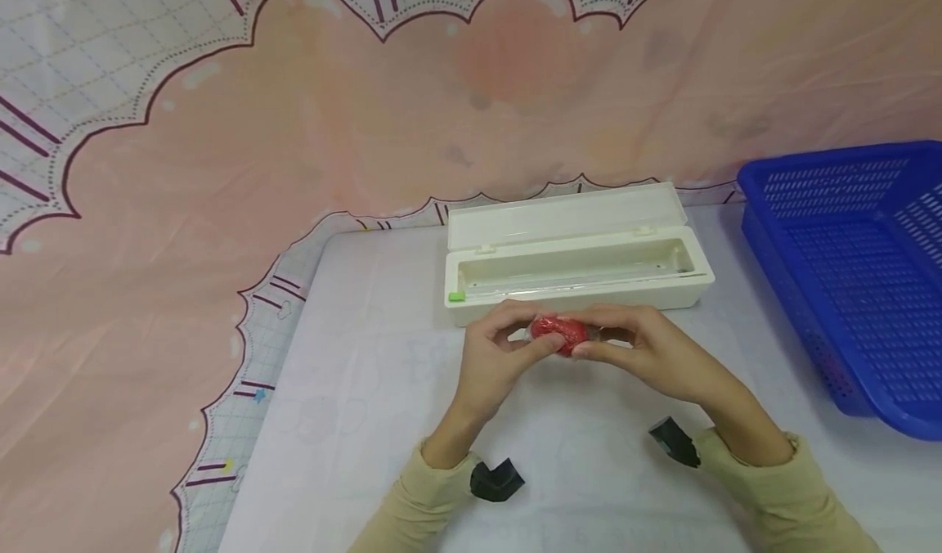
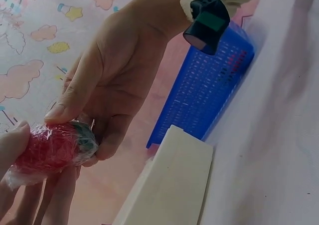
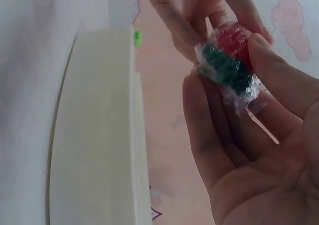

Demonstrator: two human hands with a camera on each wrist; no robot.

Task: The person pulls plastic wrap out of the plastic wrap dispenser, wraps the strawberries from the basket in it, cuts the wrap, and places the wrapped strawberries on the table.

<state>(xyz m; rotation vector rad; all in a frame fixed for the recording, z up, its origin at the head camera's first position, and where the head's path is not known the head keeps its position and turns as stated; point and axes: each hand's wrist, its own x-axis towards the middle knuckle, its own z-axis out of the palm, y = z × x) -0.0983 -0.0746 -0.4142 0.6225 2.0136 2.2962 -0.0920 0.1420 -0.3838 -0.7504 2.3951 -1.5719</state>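
Observation:
A red piece with a green end, bundled in clear plastic film (image 1: 558, 334), is held up between both hands, just in front of a long white box. My left hand (image 1: 495, 361) pinches its left side, thumb across the front and fingers behind. From the other side my right hand (image 1: 655, 352) pinches it with thumb and fingertips. In the right wrist view the green end of the wrapped red piece (image 3: 233, 60) and a loose twist of film face the right palm. The left wrist view shows its red body (image 2: 50, 147) under crinkled film.
The long white box (image 1: 574, 298) stands behind the hands with its lid (image 1: 567, 216) raised and a green tab (image 1: 456, 296) at its front left corner. A blue plastic basket (image 1: 802, 316) stands at the right. A white sheet (image 1: 353, 422) covers the table; a patterned cloth (image 1: 368, 128) lies beyond.

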